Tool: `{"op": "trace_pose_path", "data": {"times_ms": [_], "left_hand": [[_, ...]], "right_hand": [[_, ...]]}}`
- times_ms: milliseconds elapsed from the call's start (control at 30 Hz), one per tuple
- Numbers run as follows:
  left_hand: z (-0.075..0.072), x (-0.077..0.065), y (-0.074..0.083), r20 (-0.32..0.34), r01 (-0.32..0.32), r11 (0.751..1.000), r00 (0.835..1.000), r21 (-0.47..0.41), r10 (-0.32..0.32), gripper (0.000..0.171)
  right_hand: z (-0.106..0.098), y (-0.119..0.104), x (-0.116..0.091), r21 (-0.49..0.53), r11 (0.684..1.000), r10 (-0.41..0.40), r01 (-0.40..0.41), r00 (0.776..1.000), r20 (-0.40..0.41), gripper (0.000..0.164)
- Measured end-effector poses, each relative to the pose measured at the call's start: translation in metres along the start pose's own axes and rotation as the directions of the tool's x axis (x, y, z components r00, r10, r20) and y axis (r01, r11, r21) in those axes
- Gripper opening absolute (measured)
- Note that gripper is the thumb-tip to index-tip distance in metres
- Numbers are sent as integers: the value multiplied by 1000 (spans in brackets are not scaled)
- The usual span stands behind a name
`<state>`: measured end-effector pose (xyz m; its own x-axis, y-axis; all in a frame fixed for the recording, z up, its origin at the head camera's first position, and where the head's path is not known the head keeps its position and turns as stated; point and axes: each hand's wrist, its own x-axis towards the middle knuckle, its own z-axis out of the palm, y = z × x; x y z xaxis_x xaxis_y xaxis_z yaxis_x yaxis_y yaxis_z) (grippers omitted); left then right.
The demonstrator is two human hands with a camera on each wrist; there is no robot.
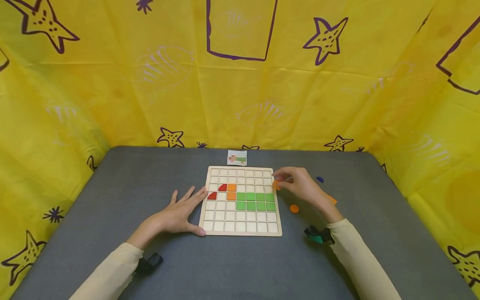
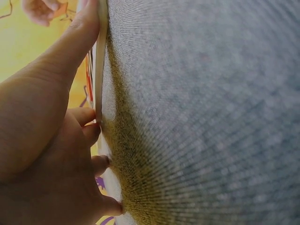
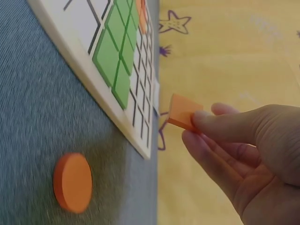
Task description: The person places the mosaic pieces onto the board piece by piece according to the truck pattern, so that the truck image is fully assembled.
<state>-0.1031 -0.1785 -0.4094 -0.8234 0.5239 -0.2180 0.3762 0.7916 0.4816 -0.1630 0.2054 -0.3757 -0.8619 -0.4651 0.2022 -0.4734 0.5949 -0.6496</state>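
Note:
A wooden grid board (image 1: 243, 233) lies flat on the table. Green square tiles (image 1: 256, 201) fill part of two rows at its right, beside two orange squares (image 1: 231, 191) and two red quarter-circle pieces (image 1: 223, 187). With fingers spread, my left hand (image 1: 175, 215) rests on the table against the board's left edge, thumb at the near corner. My right hand (image 1: 298, 184) pinches an orange square tile (image 3: 183, 112) between thumb and fingertips, raised at the board's right edge. An orange disc (image 3: 73, 183) lies on the table below that hand.
Behind the board lies a small picture card (image 1: 237, 158) with a coloured grid design. A dark blue piece (image 1: 320, 179) sits right of my right hand, and an orange piece (image 1: 333, 200) is partly hidden by the wrist. Yellow patterned cloth (image 1: 240, 91) surrounds the grey table (image 1: 240, 266).

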Motion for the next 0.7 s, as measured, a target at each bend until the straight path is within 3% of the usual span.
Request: {"op": "trace_pose_path", "data": {"times_ms": [700], "left_hand": [[0, -1, -1, -10, -11, 1000, 1000, -10, 11, 117]], "right_hand": [[30, -13, 11, 43, 999, -32, 28, 995, 99, 25]]}}
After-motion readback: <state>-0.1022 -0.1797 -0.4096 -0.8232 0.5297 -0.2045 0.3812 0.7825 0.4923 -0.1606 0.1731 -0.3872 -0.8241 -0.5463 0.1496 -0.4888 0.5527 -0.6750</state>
